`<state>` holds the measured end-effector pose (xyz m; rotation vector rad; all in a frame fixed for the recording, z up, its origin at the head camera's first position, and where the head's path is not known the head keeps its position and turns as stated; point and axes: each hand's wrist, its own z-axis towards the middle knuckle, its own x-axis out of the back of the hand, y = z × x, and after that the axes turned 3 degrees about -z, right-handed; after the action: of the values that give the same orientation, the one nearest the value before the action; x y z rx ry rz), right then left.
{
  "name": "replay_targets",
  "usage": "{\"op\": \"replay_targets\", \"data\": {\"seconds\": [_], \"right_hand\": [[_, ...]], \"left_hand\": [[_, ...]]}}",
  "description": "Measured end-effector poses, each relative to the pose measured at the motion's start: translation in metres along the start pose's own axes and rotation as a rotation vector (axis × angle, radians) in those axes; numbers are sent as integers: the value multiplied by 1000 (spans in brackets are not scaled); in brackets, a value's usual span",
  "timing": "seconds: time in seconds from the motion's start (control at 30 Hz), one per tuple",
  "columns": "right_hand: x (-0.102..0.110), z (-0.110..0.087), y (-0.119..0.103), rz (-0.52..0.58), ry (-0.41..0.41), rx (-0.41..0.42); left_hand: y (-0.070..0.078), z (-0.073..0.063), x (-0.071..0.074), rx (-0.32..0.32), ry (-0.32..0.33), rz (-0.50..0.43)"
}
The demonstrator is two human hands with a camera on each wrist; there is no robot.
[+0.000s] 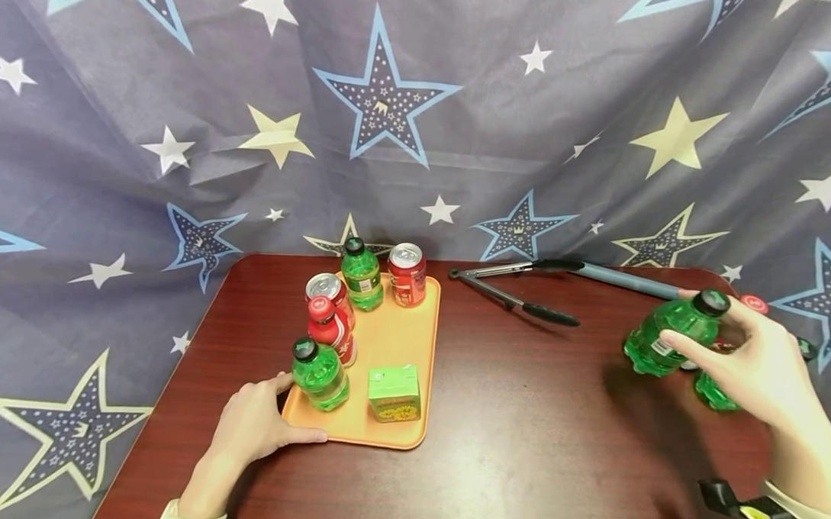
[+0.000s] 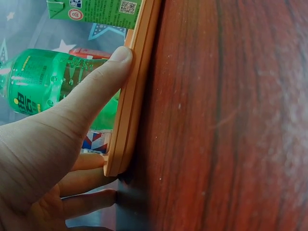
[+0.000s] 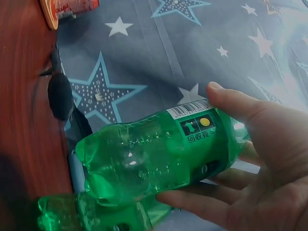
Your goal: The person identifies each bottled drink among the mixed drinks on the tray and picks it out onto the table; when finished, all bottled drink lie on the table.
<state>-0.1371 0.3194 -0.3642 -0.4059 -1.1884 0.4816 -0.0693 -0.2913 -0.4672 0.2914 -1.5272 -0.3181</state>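
My right hand [image 1: 762, 371] grips a green soda bottle [image 1: 674, 333] near its black-capped top. The bottle tilts over the right side of the table, with its base toward the left; its barcode label [image 3: 192, 120] shows in the right wrist view. My left hand [image 1: 255, 422] holds the near left corner of an orange tray [image 1: 378, 342], thumb along the front rim and fingers at the left side. On the tray stand two green bottles [image 1: 320, 374], a red bottle [image 1: 332, 331], two red cans [image 1: 407, 274] and a green drink carton [image 1: 394, 394].
Black-handled tongs [image 1: 517, 294] lie spread at the back of the dark red table [image 1: 519, 431]. Behind and under my right hand are another green bottle [image 1: 716, 394] and a red cap [image 1: 754, 303], partly hidden. A star-patterned cloth [image 1: 461, 139] hangs behind the table.
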Motion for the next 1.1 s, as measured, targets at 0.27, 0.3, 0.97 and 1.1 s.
{"op": "replay_targets", "data": {"seconds": [0.27, 0.3, 0.97, 1.1], "right_hand": [[5, -12, 12, -21, -14, -120], [6, -13, 14, -14, -17, -127], [5, -32, 47, 21, 6, -170], [3, -33, 52, -9, -6, -178]], "left_hand": [[0, 0, 1, -14, 9, -3], [0, 0, 1, -13, 8, -4], [0, 0, 0, -6, 0, 1], [0, -1, 0, -7, 5, -2]]}}
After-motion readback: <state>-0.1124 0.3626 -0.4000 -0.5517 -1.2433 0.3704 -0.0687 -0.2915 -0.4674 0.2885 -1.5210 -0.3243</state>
